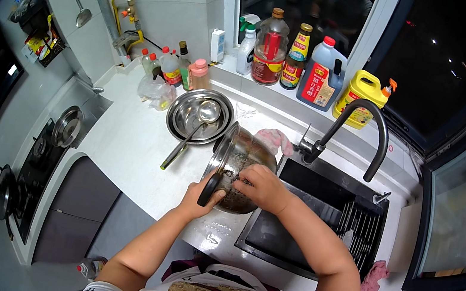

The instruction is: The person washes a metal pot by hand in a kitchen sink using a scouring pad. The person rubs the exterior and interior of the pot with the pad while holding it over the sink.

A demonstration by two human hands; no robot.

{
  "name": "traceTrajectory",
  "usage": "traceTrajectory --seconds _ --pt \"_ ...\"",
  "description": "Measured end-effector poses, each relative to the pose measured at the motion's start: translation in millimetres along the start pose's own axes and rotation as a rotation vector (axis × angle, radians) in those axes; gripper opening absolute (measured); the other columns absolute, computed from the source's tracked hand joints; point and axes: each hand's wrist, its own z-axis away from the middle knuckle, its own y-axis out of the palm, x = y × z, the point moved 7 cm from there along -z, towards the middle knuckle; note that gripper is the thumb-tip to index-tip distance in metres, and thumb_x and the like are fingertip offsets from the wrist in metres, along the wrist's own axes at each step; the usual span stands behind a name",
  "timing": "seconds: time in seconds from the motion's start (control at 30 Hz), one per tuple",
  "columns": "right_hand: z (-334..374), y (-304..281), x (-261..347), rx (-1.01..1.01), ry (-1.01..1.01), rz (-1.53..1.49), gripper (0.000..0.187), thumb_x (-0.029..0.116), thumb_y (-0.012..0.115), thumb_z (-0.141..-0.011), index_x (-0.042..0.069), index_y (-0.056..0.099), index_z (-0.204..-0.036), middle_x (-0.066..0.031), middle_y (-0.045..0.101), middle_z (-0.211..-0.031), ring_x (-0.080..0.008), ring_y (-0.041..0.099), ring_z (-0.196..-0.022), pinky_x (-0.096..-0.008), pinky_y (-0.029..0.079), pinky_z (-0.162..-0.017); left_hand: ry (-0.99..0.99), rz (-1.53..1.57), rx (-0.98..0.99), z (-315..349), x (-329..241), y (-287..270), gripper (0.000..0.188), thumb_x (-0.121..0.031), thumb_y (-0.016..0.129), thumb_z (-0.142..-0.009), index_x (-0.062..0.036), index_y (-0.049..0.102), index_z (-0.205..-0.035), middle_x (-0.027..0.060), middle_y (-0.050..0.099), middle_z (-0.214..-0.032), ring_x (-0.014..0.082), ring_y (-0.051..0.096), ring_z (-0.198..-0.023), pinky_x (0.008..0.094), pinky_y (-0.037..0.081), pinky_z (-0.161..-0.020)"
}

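A steel pot (256, 156) lies tipped on its side on the counter, left of the sink, its outer wall stained brown. My left hand (199, 198) is closed on the pot by its black side handle (209, 189), thumb across the handle's base. Against the stained wall close to that handle, my right hand (263, 188) has its fingers bent and pressed together. Whatever those fingers may pinch is hidden. Beyond the pot to the left, nested steel bowls (176, 114) hold a ladle (187, 140), whose handle juts over the rim toward me.
A black sink (267, 238) with a dark curved faucet (378, 146) is on the right. Pink cloths (275, 140) lie behind the pot and by the sink. Bottles (270, 49) line the windowsill; a stove (35, 176) stands far left. Water wets the counter's front.
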Motion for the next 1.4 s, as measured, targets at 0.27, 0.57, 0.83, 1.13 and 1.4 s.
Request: traceTrajectory --seconds 0.27,0.57,0.83,1.13,1.4 --pt "-3 5 10 -0.232 0.364 -0.133 0.021 0.002 0.066 -0.075 0.007 0.065 -0.095 -0.0087 0.056 -0.090 -0.0291 0.056 -0.085 -0.0373 0.047 -0.075 -0.010 0.575 -0.129 11 -34 -26 0.085 -0.018 0.073 -0.077 -0.0004 0.026 -0.146 0.0127 0.066 -0.089 0.0198 0.066 -0.080 0.0279 0.050 -0.077" --pt "-39 9 -7 -0.157 0.335 -0.127 0.012 0.001 0.064 -0.077 0.004 0.064 -0.089 -0.0099 0.058 -0.087 -0.0303 0.054 -0.082 -0.0391 0.046 -0.074 -0.047 -0.003 -0.159 3 -34 -25 0.058 -0.009 0.065 -0.071 -0.0016 0.055 -0.128 0.0122 0.064 -0.077 0.0170 0.058 -0.066 0.0280 0.048 -0.068" --pt "-51 14 -20 0.017 0.385 -0.165 0.007 0.007 0.067 -0.075 0.004 0.067 -0.081 -0.0120 0.061 -0.082 -0.0315 0.056 -0.085 -0.0398 0.047 -0.078 -0.095 -0.022 -0.089 4 -35 -29 0.061 -0.009 0.063 -0.067 0.0005 0.055 -0.127 0.0203 0.062 -0.076 0.0262 0.062 -0.068 0.0331 0.050 -0.069" --pt "-59 15 -20 0.067 0.584 -0.057 0.009 0.012 0.070 -0.074 0.003 0.067 -0.075 -0.0135 0.063 -0.078 -0.0325 0.060 -0.085 -0.0408 0.049 -0.078 -0.070 -0.073 -0.038 5 -40 -36 0.063 -0.008 0.062 -0.065 -0.0008 0.055 -0.127 0.0211 0.057 -0.067 0.0309 0.060 -0.059 0.0345 0.049 -0.063" --pt "-64 15 -9 0.052 0.367 0.013 0.007 0.011 0.068 -0.071 0.004 0.067 -0.072 -0.0118 0.063 -0.077 -0.0296 0.060 -0.083 -0.0386 0.050 -0.076 -0.126 -0.069 0.004 4 -49 -38 0.059 -0.010 0.065 -0.064 0.0038 0.058 -0.121 0.0247 0.063 -0.075 0.0402 0.064 -0.073 0.0419 0.052 -0.069"
